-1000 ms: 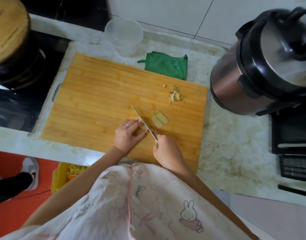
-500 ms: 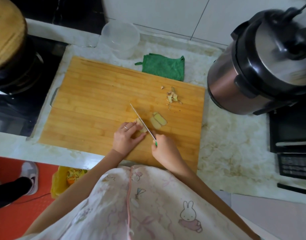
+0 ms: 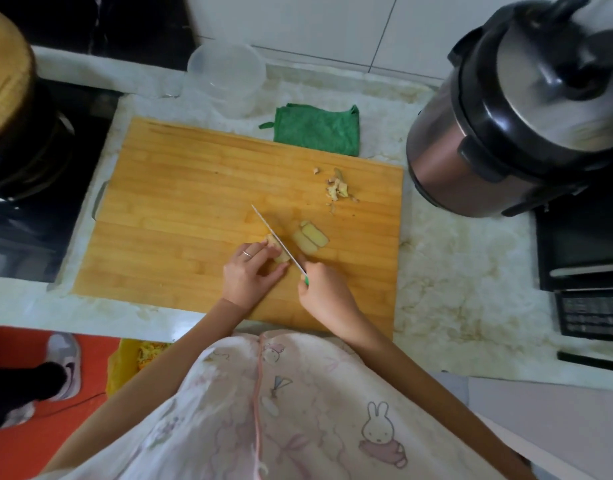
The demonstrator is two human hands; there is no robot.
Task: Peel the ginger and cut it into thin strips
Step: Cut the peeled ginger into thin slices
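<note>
Thin knife (image 3: 279, 243) slicing pale, perhaps peeled ginger (image 3: 281, 259)

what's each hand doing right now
Left hand: curled over the ginger piece, holding it on the cutting board.
Right hand: grips the knife.

The wooden cutting board (image 3: 194, 209) is showing a matt, striped grain; on it the knife (image 3: 274, 237) is glinting, thin smooth metal. Behind the board a green cloth (image 3: 317, 133) is lying nappy beside a clear plastic tub (image 3: 227, 77); to the board's right a cooker (image 3: 471, 150) is gleaming, brushed metal under glossy black plastic.
</note>
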